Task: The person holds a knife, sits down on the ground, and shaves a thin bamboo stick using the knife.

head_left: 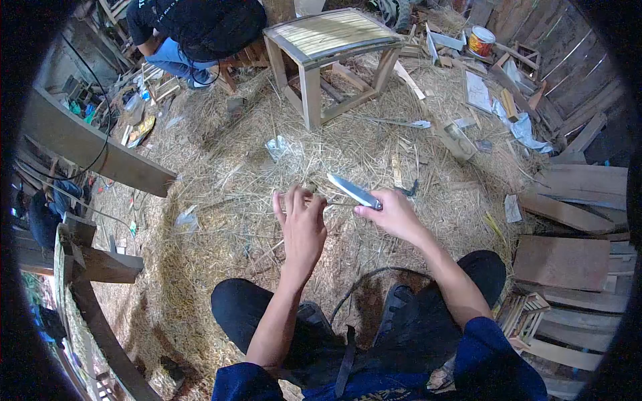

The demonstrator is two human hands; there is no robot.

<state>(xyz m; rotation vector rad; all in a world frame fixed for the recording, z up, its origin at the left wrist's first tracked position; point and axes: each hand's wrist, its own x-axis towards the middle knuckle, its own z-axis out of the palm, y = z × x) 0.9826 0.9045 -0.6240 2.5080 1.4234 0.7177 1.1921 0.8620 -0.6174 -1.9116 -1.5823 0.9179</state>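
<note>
My right hand [396, 217] is closed round the handle of a knife [354, 191]. Its bright blade points up and to the left, clear of my left hand. A thin strip [340, 203], like a sliver of bamboo or cane, runs between both hands. My left hand [304, 224] has its fingers bent over this strip, the back of the hand toward me. The right thumb lies close to the strip's other end; whether it presses on it, I cannot tell. Both hands are above the straw-covered floor [247, 180], in front of my bent knees.
A wooden stool [311, 100] with a slatted top stands ahead. Behind it to the left sits another person [200, 30]. Wooden beams [107, 144] cross the left side. Boards [562, 262] are stacked at right, with a paint bucket [481, 41] farther back.
</note>
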